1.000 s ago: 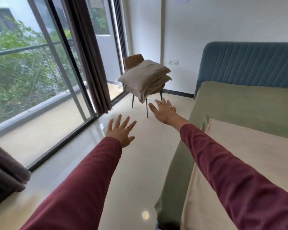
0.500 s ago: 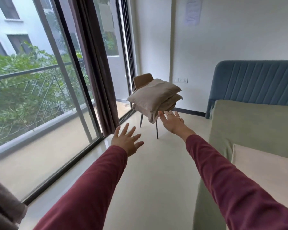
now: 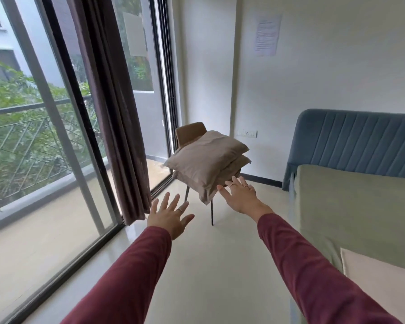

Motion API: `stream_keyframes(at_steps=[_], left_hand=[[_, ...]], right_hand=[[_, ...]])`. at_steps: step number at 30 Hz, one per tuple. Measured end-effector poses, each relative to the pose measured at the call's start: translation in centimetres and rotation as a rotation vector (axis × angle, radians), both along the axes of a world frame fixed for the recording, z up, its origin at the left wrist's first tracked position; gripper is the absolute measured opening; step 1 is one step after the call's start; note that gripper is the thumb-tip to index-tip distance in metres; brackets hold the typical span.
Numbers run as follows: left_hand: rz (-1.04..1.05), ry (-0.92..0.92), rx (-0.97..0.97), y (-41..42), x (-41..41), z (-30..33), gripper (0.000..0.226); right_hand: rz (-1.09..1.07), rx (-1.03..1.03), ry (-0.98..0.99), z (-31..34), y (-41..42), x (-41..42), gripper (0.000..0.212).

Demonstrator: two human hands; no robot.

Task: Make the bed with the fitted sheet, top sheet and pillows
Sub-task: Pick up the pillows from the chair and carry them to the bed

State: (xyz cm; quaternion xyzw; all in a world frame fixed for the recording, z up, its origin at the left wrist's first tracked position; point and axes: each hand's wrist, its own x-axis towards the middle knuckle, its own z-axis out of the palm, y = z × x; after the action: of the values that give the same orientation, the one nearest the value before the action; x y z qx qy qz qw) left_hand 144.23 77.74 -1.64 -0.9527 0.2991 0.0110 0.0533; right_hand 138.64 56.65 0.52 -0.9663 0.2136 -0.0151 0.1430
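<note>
Both your arms are stretched out ahead in dark red sleeves. Your left hand (image 3: 171, 217) is spread wide, fingers straight, holding nothing, out over the floor (image 3: 211, 265). Your right hand (image 3: 240, 197) is spread flat too, fingertips at the near edge of the pillows (image 3: 207, 161); whether they touch, you can't tell. Two beige pillows sit stacked on the brown chair (image 3: 191, 132) by the curtain (image 3: 112, 108). On your right, the bed (image 3: 351, 206) wears the green fitted sheet, a cream top sheet (image 3: 384, 281) lying over its near part, below the blue headboard (image 3: 358, 141).
</note>
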Motion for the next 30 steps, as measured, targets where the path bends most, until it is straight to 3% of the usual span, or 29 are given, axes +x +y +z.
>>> stream_keyframes(at_steps=[17,30], left_hand=[[-0.053,0.033,-0.118,-9.7,28.0,-0.5,0.059],[-0.101,0.064,-0.051,-19.0,42.1,-2.6,0.059]], right_hand=[[-0.067,-0.003,0.02,-0.2,-8.8,24.0,0.065],[-0.075,-0.003,0.023,-1.7,-19.2,37.2,0.064]])
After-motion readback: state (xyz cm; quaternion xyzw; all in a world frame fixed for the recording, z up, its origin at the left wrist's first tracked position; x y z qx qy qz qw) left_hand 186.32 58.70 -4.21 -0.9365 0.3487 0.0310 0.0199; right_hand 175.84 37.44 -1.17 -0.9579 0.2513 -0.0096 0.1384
